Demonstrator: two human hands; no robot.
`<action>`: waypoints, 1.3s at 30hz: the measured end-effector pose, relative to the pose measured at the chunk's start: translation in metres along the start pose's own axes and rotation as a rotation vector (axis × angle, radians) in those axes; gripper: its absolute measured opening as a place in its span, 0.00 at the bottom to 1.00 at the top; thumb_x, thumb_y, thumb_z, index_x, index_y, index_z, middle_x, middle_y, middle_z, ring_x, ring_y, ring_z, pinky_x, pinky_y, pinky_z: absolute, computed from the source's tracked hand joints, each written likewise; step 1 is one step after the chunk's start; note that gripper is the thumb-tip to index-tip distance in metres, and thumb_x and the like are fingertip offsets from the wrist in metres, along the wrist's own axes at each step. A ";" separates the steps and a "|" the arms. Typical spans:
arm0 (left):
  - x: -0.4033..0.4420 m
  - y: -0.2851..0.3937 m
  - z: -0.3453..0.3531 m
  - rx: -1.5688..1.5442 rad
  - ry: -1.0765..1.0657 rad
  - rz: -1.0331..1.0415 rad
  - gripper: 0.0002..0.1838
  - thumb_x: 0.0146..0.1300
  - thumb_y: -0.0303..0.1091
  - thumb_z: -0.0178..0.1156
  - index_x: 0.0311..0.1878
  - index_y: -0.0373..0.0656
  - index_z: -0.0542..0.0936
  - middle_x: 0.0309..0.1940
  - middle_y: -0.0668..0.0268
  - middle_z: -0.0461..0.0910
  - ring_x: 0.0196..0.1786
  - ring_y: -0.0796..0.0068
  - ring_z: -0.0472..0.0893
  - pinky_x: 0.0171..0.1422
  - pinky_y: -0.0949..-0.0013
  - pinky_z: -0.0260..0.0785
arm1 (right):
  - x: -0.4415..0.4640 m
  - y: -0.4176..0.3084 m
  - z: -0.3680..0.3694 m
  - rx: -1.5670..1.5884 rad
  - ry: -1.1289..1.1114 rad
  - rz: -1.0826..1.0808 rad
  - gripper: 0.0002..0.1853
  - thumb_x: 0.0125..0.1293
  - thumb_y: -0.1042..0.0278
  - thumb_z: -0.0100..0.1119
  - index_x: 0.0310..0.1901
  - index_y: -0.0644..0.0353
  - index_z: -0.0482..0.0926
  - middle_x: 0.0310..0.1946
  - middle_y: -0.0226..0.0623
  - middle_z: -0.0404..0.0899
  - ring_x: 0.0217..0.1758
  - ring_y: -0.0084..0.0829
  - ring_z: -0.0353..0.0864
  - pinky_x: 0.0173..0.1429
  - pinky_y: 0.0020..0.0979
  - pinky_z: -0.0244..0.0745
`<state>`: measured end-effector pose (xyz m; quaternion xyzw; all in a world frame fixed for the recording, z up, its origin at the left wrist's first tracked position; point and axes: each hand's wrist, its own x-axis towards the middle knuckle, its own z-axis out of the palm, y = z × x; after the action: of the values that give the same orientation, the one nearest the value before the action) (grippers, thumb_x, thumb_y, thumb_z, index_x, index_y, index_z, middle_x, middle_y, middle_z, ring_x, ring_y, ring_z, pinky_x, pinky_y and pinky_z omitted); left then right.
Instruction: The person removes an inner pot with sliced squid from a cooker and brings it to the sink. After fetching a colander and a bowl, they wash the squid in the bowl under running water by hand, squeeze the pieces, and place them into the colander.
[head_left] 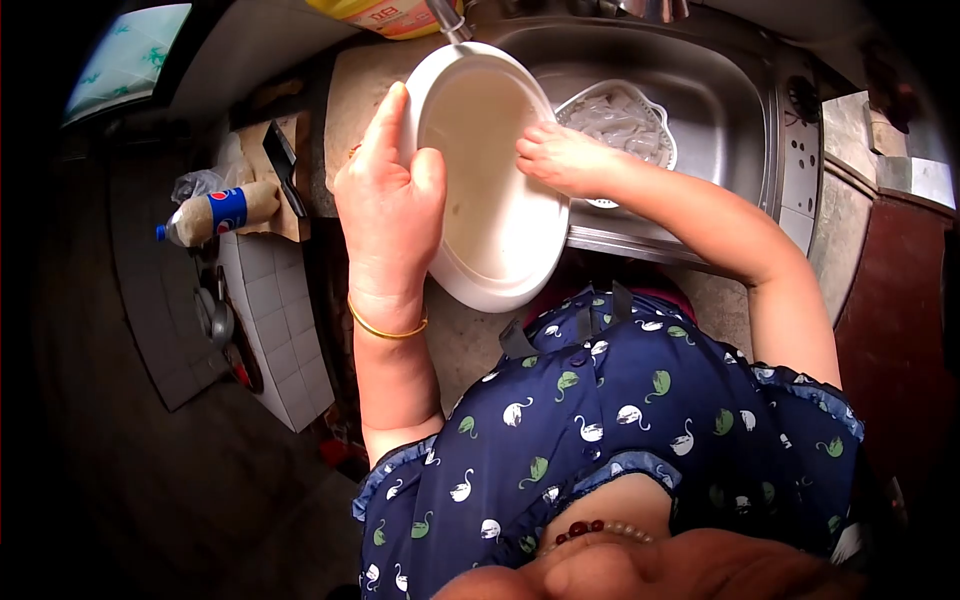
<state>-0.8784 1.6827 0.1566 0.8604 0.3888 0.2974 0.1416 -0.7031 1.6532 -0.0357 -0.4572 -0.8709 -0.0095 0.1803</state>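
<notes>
A white oval basin (485, 170) is tilted beside the metal sink, with a thin layer of cloudy liquid or residue inside. My left hand (392, 185) grips its left rim, thumb over the edge and a finger stretched along the outside. On the right rim lies my right hand (560, 158), its fingers bent over the edge into the basin. A white perforated basket (665, 125) holding pale translucent strips (617, 122) sits in the sink, partly hidden behind my right hand and forearm.
The steel sink (715, 75) has a faucet (450, 20) at its left, near a yellow container (385, 14). A bottle with a blue label (228, 210) lies on the left counter by a black-bladed tool (283, 165). A pan (222, 320) is lower left.
</notes>
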 end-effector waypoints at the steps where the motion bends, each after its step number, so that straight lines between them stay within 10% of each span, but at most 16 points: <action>1: 0.001 0.002 0.002 0.002 -0.002 -0.002 0.26 0.49 0.25 0.52 0.56 0.36 0.74 0.42 0.49 0.80 0.44 0.56 0.81 0.52 0.63 0.72 | -0.009 0.002 -0.006 0.025 0.040 0.008 0.08 0.54 0.68 0.52 0.34 0.60 0.76 0.37 0.36 0.72 0.46 0.35 0.69 0.52 0.33 0.65; 13: 0.003 0.006 0.004 -0.017 -0.003 -0.021 0.26 0.50 0.25 0.53 0.57 0.38 0.74 0.44 0.49 0.80 0.46 0.55 0.81 0.53 0.62 0.72 | -0.080 0.020 -0.017 0.134 0.128 0.446 0.08 0.52 0.75 0.52 0.36 0.60 0.72 0.37 0.41 0.70 0.46 0.42 0.71 0.51 0.40 0.69; 17: 0.003 0.010 0.002 -0.023 -0.031 -0.078 0.27 0.51 0.23 0.52 0.60 0.40 0.73 0.49 0.59 0.80 0.48 0.75 0.79 0.56 0.72 0.69 | -0.050 -0.002 -0.016 0.240 0.256 0.241 0.07 0.54 0.73 0.51 0.35 0.61 0.72 0.38 0.40 0.70 0.47 0.41 0.70 0.52 0.38 0.69; 23: 0.005 0.011 0.002 -0.034 -0.046 -0.105 0.27 0.52 0.21 0.51 0.60 0.40 0.73 0.49 0.60 0.80 0.48 0.76 0.79 0.56 0.73 0.68 | -0.050 0.001 -0.012 0.175 0.045 0.047 0.07 0.52 0.74 0.50 0.34 0.62 0.71 0.39 0.37 0.69 0.49 0.37 0.68 0.53 0.36 0.69; 26: 0.006 0.002 -0.001 -0.066 -0.014 -0.114 0.26 0.50 0.24 0.53 0.57 0.37 0.73 0.45 0.50 0.80 0.46 0.61 0.82 0.53 0.66 0.72 | -0.085 0.015 -0.006 0.199 0.069 0.224 0.08 0.49 0.77 0.52 0.34 0.62 0.71 0.37 0.40 0.69 0.46 0.41 0.69 0.50 0.38 0.70; 30: 0.005 -0.013 -0.007 -0.271 0.026 -0.182 0.26 0.52 0.22 0.52 0.58 0.32 0.72 0.46 0.57 0.80 0.46 0.74 0.80 0.54 0.73 0.69 | -0.119 0.027 -0.001 0.228 0.262 0.428 0.13 0.47 0.81 0.52 0.38 0.62 0.73 0.37 0.43 0.70 0.46 0.46 0.70 0.50 0.39 0.70; 39: 0.008 -0.070 -0.064 -0.673 0.206 -0.383 0.25 0.53 0.17 0.51 0.58 0.26 0.69 0.47 0.56 0.78 0.45 0.70 0.79 0.54 0.73 0.70 | -0.143 0.012 0.009 0.571 0.364 0.869 0.10 0.54 0.80 0.50 0.38 0.61 0.75 0.39 0.42 0.72 0.45 0.42 0.74 0.50 0.35 0.71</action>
<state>-0.9549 1.7361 0.1764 0.6435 0.4352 0.4609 0.4290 -0.6225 1.5484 -0.0918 -0.6987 -0.5246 0.2234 0.4320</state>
